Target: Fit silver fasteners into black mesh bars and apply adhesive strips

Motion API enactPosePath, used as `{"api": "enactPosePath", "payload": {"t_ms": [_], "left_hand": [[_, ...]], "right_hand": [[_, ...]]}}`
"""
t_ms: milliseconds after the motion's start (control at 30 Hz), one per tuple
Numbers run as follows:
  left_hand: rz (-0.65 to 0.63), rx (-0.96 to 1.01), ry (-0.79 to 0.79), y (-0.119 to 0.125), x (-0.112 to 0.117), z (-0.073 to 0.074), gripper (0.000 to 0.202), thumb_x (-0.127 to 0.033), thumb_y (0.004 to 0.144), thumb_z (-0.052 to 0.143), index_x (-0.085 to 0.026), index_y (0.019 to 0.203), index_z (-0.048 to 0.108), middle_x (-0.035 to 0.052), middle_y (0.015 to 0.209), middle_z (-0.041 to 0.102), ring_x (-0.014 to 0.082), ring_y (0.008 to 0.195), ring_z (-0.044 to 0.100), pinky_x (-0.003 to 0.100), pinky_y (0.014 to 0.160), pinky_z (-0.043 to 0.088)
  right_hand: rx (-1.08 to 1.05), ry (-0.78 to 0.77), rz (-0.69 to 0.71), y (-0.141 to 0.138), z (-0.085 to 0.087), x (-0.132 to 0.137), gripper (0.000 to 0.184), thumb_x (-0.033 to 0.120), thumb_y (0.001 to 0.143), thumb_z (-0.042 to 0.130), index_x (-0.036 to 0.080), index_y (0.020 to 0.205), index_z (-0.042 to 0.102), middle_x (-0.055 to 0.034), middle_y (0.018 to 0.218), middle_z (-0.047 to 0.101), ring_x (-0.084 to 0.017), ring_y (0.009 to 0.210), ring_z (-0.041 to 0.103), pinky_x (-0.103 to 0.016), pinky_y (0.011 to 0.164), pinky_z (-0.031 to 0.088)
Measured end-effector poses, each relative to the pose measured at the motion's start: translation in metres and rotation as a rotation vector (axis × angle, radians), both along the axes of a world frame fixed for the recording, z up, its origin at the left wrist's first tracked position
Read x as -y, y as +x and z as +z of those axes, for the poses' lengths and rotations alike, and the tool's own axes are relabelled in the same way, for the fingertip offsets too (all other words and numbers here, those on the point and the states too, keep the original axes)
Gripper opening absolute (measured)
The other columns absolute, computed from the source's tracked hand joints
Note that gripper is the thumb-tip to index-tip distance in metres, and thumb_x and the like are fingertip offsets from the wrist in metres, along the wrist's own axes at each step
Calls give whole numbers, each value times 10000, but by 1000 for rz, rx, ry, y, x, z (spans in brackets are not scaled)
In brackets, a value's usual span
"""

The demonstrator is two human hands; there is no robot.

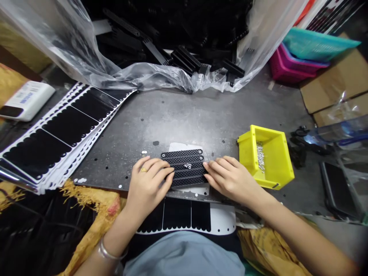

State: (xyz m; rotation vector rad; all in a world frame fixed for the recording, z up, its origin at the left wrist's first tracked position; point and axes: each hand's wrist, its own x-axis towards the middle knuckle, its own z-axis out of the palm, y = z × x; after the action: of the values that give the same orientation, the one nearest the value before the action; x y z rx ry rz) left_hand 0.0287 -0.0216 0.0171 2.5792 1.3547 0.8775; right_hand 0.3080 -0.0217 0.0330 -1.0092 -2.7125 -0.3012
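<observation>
Several black textured plastic strips [184, 177] lie side by side on a white sheet [204, 188] near the table's front edge. A few small silver ring-like pieces [188, 166] rest on top of them, and small rings show at the ends of the far strips. My left hand [151, 177] is closed at the strips' left ends, thumb and fingers bent around the edge. Opposite it, my right hand [230, 176] is closed at the right ends, fingertips pressed together. The palms face down, so the undersides of both grips are hidden.
A yellow bin [276, 161] holding small silver pieces stands right of my right hand. Black-and-white printed sheets [60, 126] are stacked at the left. Behind, clear plastic [161, 76] edges a heap of black parts. A phone-like black device [340, 189] lies far right.
</observation>
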Motion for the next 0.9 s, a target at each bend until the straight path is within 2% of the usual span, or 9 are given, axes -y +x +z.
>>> {"api": "enactPosePath", "payload": {"t_ms": [100, 200, 333, 500, 633, 767, 900], "left_hand": [[-135, -47, -11, 15, -14, 4, 195, -169, 1025, 590, -221, 1183, 694, 11, 1103, 780, 195, 1062, 702, 437, 1107, 394], [-187, -98, 21, 20, -23, 6, 161, -206, 1048, 560, -215, 1111, 708, -2, 1052, 789, 199, 1051, 704, 438, 1108, 391], [-157, -126, 72, 7, -21, 9, 112, -204, 1028, 603, -210, 1028, 715, -6, 1003, 796, 198, 1014, 719, 441, 1092, 405], [-111, -134, 95, -16, -4, 9, 130, -146, 968, 682, -229, 1058, 723, 1, 1032, 805, 201, 1014, 735, 451, 1093, 413], [-67, -131, 127, -25, 10, 7, 181, -134, 941, 714, -235, 1091, 730, 3, 1052, 816, 207, 1015, 738, 447, 1080, 421], [-53, -152, 138, -27, 21, 4, 225, -145, 926, 734, -230, 1135, 730, -3, 1074, 819, 209, 1017, 739, 433, 1074, 424], [29, -206, 137, -23, 33, 5, 270, -198, 946, 711, -208, 1216, 716, 27, 1119, 812, 249, 1050, 725, 459, 1083, 402]], "right_hand": [[-27, -39, -39, -2, -1, 0, 297, 281, 1044, 557, 63, 1164, 719, -98, 925, 738, -223, 869, 619, -379, 831, 493], [8, -1, -15, 2, -3, 1, 311, 276, 1040, 572, 54, 1213, 705, -101, 958, 742, -229, 891, 619, -387, 859, 479], [12, 17, -1, 8, -6, 3, 325, 274, 1036, 584, 41, 1231, 699, -104, 969, 742, -224, 895, 620, -384, 874, 469], [-16, -10, 13, 3, -4, 0, 302, 276, 1040, 571, 58, 1191, 715, -97, 954, 739, -225, 891, 625, -395, 877, 491], [-17, 2, 29, 1, 0, -3, 287, 278, 1045, 560, 69, 1134, 735, -94, 932, 734, -222, 873, 619, -387, 865, 498], [-3, -13, -79, -10, 3, 7, 342, 297, 1044, 557, 19, 1142, 729, -103, 843, 705, -233, 808, 597, -387, 771, 489], [65, 22, -150, -20, 4, 16, 369, 289, 1048, 545, -16, 1165, 717, -146, 890, 718, -252, 824, 601, -408, 760, 482]]}}
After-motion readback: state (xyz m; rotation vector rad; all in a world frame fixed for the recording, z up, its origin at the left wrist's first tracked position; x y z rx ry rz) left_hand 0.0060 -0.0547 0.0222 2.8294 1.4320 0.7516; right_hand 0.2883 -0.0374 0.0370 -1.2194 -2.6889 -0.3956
